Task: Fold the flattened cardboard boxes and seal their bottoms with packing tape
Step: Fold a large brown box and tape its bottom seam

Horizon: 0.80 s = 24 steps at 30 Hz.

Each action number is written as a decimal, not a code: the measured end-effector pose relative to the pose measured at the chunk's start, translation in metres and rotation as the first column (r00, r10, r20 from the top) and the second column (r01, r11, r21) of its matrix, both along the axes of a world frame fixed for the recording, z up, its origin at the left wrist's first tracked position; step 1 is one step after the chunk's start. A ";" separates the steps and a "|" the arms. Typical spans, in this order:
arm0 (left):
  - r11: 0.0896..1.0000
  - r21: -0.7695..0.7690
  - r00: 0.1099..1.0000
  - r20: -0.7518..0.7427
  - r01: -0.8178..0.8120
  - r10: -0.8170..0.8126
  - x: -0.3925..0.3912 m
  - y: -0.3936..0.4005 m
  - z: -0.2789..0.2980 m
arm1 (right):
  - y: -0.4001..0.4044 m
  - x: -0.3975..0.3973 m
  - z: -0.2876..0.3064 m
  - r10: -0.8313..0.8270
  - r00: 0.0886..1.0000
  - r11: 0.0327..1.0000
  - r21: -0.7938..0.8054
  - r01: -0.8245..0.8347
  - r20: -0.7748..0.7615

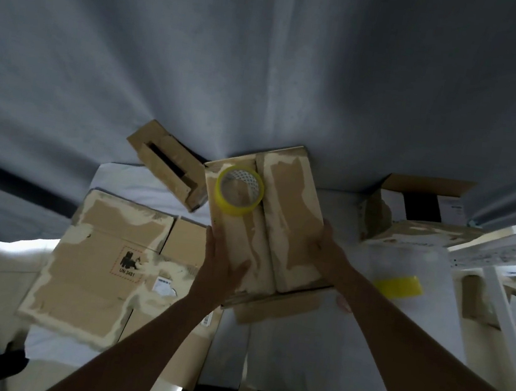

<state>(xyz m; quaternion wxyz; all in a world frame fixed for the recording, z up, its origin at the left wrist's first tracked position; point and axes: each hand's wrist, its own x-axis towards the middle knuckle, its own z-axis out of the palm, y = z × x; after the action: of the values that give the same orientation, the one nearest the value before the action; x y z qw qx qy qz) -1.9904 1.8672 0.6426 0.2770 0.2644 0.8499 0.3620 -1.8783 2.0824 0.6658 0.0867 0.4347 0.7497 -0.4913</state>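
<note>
A folded cardboard box [286, 218] stands bottom-up in the middle of the white table [311, 350], its two flaps closed along a centre seam. A roll of yellow-tinted packing tape [239, 191] lies on the left flap near the far end. My left hand [219, 264] lies flat with straight fingers on the box's near left side, thumb on the flap. My right hand [328, 250] presses against the box's right edge. A flattened cardboard box [99, 266] with a UN 3481 label lies to the left.
A small open cardboard box [169, 164] sits behind at the left. Another opened box [418, 210] stands at the far right. A second yellow tape roll [399, 286] lies on the table to the right. A white rack [499, 292] borders the right side; grey curtain behind.
</note>
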 end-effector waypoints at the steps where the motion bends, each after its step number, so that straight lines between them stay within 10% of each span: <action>1: 0.999 0.009 0.998 -0.035 0.046 -0.046 0.001 -0.002 -0.002 | -0.002 0.003 -0.001 -0.008 1.000 1.000 0.016 0.008 -0.016; 10: 0.832 -0.311 0.808 -0.244 0.459 -0.536 0.027 -0.024 -0.015 | -0.011 0.029 -0.012 -0.065 0.997 0.995 0.075 0.061 0.050; 24: 0.926 -0.149 0.893 -0.248 0.347 -0.375 0.020 -0.032 -0.039 | -0.012 0.065 -0.025 0.377 0.926 0.924 0.079 -0.375 -0.010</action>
<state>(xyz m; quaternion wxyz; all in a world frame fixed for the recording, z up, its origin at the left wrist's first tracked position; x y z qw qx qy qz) -1.9701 1.8356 0.6039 0.2329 0.4505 0.8329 0.2213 -1.8135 2.0707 0.6407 0.1535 0.2797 0.8384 -0.4420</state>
